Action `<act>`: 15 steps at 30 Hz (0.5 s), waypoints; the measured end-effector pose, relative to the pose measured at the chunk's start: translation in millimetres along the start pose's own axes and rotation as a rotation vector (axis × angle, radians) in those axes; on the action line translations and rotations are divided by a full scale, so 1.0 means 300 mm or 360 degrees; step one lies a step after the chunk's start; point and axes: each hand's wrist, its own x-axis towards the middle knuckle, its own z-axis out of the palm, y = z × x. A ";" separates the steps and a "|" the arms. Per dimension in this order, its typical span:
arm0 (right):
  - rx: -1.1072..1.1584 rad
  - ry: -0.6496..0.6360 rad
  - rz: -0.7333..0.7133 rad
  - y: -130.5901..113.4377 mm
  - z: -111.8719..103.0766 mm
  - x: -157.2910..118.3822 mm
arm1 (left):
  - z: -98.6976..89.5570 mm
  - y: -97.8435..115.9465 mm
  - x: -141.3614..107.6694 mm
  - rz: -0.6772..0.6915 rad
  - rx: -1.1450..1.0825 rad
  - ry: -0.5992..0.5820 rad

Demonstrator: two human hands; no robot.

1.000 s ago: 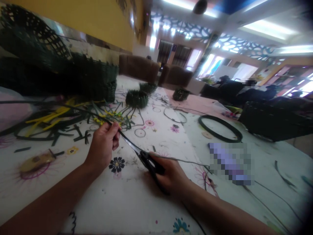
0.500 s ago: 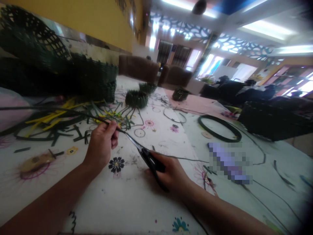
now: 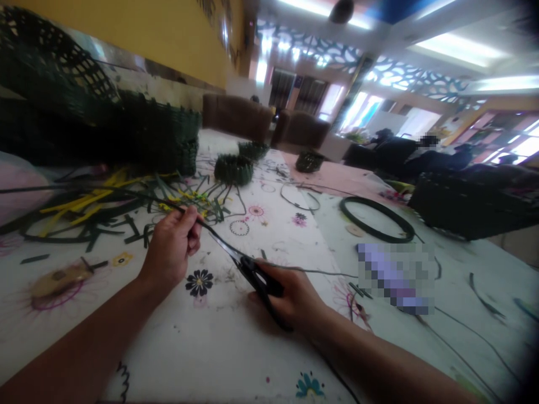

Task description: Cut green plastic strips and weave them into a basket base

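My left hand point(image 3: 172, 242) pinches a long, thin dark green strip point(image 3: 145, 194) between thumb and fingers. From that grip the strip runs off the left edge one way and down to the right along the scissors the other way. My right hand point(image 3: 290, 292) is closed around the black handles of the scissors point(image 3: 263, 283). Their narrow metal blades point up and left at the strip, just right of my left hand, and look nearly closed. Whether the blades touch the strip's edge or lie beside it I cannot tell.
Green and yellow strip scraps point(image 3: 105, 202) lie left of centre, before large dark woven baskets point(image 3: 160, 132). Small woven baskets point(image 3: 233, 169) stand farther back. On the right are a dark green ring point(image 3: 377, 219), a blurred-out purple object point(image 3: 391, 280) and a dark box-like piece point(image 3: 467, 205).
My left hand has shifted very slightly left with the strip. The strip's slack to the right of the ring has drawn in leftward. Both grips are the same.
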 end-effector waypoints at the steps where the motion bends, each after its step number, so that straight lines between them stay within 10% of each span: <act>1: -0.0016 0.0013 -0.0009 -0.001 0.000 -0.002 | -0.001 0.000 0.001 -0.0001 -0.0001 -0.0002; 15: -0.0175 0.0087 -0.0107 0.024 0.007 0.004 | 0.004 -0.022 -0.010 -0.0041 0.0054 -0.0087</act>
